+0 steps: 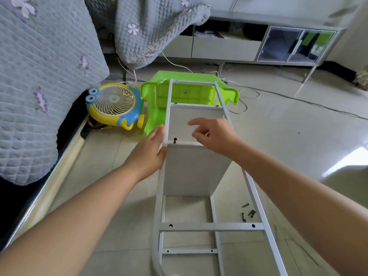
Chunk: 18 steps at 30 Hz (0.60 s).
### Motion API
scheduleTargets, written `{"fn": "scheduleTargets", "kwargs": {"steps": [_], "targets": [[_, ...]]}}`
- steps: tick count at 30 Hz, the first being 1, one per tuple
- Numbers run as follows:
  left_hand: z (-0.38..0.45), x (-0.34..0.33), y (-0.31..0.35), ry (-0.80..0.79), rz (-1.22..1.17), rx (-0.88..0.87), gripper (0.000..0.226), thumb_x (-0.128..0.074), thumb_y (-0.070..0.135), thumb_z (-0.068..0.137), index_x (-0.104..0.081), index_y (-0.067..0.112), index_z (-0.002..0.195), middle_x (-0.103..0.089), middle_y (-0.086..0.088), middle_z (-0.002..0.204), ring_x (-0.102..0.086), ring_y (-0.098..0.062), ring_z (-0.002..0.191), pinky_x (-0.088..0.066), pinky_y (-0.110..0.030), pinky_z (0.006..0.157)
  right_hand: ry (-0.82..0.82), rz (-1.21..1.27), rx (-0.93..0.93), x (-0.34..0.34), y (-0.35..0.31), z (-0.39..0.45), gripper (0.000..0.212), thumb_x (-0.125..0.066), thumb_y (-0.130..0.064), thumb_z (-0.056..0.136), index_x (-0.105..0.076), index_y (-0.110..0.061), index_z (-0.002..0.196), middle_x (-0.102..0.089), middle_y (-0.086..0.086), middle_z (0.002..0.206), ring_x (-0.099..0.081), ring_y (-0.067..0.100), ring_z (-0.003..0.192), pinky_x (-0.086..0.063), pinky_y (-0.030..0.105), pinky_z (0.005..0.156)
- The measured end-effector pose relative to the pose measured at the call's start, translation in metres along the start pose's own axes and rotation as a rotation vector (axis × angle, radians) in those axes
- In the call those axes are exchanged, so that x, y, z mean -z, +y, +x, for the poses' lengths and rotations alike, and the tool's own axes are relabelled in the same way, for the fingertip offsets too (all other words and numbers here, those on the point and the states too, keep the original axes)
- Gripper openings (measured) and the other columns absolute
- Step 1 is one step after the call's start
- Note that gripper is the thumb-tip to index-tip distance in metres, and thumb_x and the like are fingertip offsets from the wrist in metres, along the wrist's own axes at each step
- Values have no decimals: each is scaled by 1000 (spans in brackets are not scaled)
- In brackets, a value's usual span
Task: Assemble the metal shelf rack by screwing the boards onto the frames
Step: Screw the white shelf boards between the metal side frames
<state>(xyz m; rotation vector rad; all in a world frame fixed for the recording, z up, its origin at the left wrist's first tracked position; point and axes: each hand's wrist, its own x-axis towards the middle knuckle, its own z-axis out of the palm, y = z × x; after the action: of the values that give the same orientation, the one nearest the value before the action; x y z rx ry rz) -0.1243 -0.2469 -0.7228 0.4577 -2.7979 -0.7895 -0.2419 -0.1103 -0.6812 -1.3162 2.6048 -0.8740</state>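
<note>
Lying on the tiled floor [278, 136], the white metal frame [256, 198] is running away from the viewer, its near end being cut off by the bottom edge of the view; its far end is resting against an overturned green plastic stool [157, 108], whose lower part is hiding behind the rails. A grey board [191, 170] is standing on edge between the two side rails, its underside and far face being out of sight; a second board [197, 114] is sitting further along, partly covered by the right hand. A dark screw [175, 140] is sticking out of the crossbar just above the nearer board, too small to tell how deep it is sitting. Loose screws [248, 213] are lying on the floor just beside the right rail, their number being hard to make out. Behind, a low cabinet [288, 44] with glass doors is showing only blurred shapes inside; an open compartment beside it is holding dark, unclear items.

The left hand [149, 154] is pressing flat against the left rail and the board's edge, fingers fairly straight, gripping nothing. The right hand [213, 134] is hovering over the crossbar, fingers loosely curled and half spread; whether it is pinching anything I cannot tell. A yellow and blue fan [115, 104] is sitting near the bed [45, 76].
</note>
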Motion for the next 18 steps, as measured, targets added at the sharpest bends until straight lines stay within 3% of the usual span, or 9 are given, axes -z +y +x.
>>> {"fn": "scheduleTargets", "kwargs": {"steps": [2,4,7,9,12,14,18], "targets": [[3,6,7,52,78,-79,60,-43,1,89,-22,5,145,-20,-11,154,-18,-22,143,-13,-21,111,149,63,-80,11,25,-13,23,-56,-6,86,-68,-8,106,-70,10,84,-63,21,79,-47,28,82],[8,8,17,59,210,-207,64,-33,1,76,-33,-2,140,-30,-16,149,-27,-29,140,-17,-35,113,285,166,-232,18,59,-31,21,-54,-2,86,-68,-2,101,-70,17,88,-64,27,83,-50,34,85],[17,-8,29,-14,384,-361,66,-38,-3,59,-51,-13,123,-50,-27,131,-46,-45,123,-32,-57,100,334,123,-419,18,115,-70,23,-49,-2,87,-66,-3,102,-69,18,90,-63,28,84,-49,41,87],[20,-21,46,-24,442,-403,58,-40,2,70,-49,-13,125,-47,-28,133,-45,-44,124,-32,-58,101,57,-160,-519,8,148,-106,27,-45,-11,91,-63,-10,111,-68,14,102,-62,30,95,-48,34,84],[24,-43,66,-127,529,-327,54,-23,22,98,-13,2,147,-8,-10,156,-8,-21,145,-5,-37,116,-396,-422,-643,-24,187,-164,31,-42,-23,93,-57,-17,120,-61,8,119,-57,27,107,-45,28,82],[24,-57,73,-201,611,-273,56,-22,26,101,0,9,149,4,-3,157,4,-15,145,2,-33,116,-517,-406,-749,-50,208,-198,33,-41,-21,93,-53,-16,123,-55,10,126,-53,27,113,-44,27,85],[22,-66,75,-193,679,-210,58,-21,30,101,6,10,148,7,-2,157,9,-16,144,5,-34,116,-633,-408,-890,-88,225,-247,35,-34,-16,95,-42,-11,129,-44,18,128,-49,31,117,-42,32,93]]}}
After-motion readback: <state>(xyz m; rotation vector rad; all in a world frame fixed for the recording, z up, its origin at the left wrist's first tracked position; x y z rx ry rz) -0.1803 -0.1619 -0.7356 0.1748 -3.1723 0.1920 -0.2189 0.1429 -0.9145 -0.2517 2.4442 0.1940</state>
